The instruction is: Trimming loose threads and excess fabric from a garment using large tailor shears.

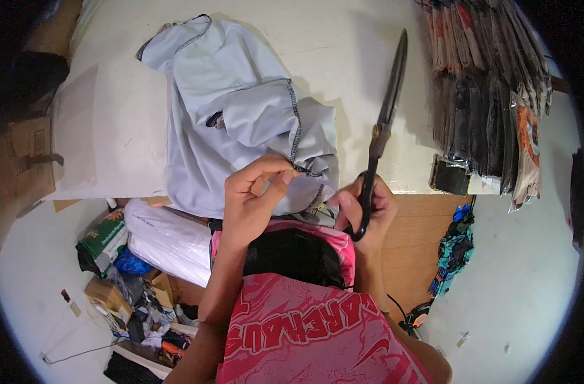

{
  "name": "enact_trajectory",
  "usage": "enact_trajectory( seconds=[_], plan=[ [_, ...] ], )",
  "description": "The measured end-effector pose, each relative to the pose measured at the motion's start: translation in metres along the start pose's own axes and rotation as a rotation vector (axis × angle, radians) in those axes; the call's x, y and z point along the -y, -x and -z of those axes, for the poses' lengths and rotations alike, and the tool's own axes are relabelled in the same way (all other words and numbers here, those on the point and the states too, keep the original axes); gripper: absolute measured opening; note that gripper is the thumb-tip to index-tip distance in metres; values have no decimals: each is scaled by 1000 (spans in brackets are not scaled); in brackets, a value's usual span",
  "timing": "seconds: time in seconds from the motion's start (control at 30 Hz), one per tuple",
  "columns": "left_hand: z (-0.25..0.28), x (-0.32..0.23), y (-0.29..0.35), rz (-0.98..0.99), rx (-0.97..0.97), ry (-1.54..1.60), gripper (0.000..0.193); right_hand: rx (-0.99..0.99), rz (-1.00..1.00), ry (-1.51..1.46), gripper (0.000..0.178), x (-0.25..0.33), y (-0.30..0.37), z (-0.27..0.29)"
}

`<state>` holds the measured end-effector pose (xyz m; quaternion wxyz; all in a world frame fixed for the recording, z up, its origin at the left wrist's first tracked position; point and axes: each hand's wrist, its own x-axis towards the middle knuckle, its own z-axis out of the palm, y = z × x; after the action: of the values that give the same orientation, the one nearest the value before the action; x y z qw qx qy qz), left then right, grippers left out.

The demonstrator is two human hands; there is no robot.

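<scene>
A pale grey-blue garment (205,144) with dark overlocked seams lies rumpled on the white table, its lower end hanging at the near edge. My left hand (257,192) pinches the dark seam between thumb and fingertips. Beside it on the right, my right hand (374,208) has long black-handled scissors (380,128) hooked in it, the blades pointing up and away, together and apart from the cloth. The right thumb and forefinger are bent close to the garment's near right corner; whether they touch it I cannot tell.
Stacks of plastic-packed folded garments (474,121) fill the table's right side, with a small black object (450,176) near the edge. A cardboard box (23,153) is at left. Below lie a white plastic-wrapped bundle (167,240), a green bag (103,237) and dark-teal cloth (455,256).
</scene>
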<state>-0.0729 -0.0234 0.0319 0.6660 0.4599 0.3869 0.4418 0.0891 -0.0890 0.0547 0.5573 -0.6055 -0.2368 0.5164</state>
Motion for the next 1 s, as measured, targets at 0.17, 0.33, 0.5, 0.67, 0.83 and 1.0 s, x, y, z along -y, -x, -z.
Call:
enact_trajectory(
  seconds=[0.17, 0.33, 0.5, 0.67, 0.83, 1.0],
  plan=[
    [-2, -1, -8, -22, 28, 20, 11, 202, 107, -8, 31, -24, 26, 36],
    [0, -4, -12, -26, 28, 40, 14, 455, -125, 181, 30, -23, 63, 64],
    [-1, -2, -15, -83, 8, 13, 10, 585, -103, 295, 32, -24, 73, 74],
    [-2, -1, -14, -71, -13, 21, 10, 507, -182, 232, 33, -19, 74, 73],
    [0, 1, -14, -95, 2, -27, 10, 502, -222, 269, 36, -18, 74, 77],
    [2, 1, -11, -123, -17, -119, 10, 501, -231, 271, 38, -19, 72, 77]
  ],
)
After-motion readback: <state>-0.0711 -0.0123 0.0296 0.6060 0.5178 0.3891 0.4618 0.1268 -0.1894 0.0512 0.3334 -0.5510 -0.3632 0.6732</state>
